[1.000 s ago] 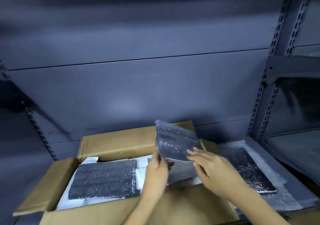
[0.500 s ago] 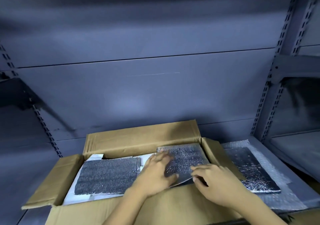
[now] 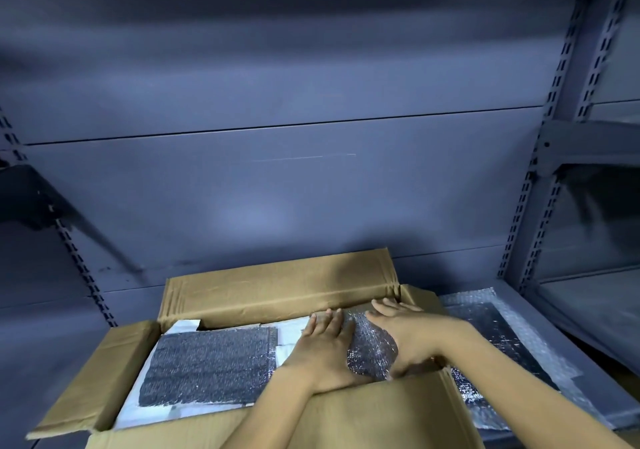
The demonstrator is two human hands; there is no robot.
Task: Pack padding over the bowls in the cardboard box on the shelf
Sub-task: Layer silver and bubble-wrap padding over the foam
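An open cardboard box (image 3: 277, 292) stands on the grey shelf with its flaps folded out. Inside on the left lies a dark silvery padding sheet (image 3: 207, 365) on white wrapping. In the right half lies a second silvery bubble padding sheet (image 3: 372, 348). My left hand (image 3: 323, 348) presses flat on its left part with straight fingers. My right hand (image 3: 408, 331) presses flat on its right part, fingertips near the box's back wall. The bowls are hidden under the padding.
More silvery padding (image 3: 498, 341) on clear bubble wrap lies on the shelf to the right of the box. The grey back panel rises behind. A slotted upright (image 3: 533, 227) stands at the right, another slotted upright (image 3: 83, 275) at the left.
The padding sheet was held upright above the box, then laid down into its right half. Both hands have moved forward onto it and now press it flat.
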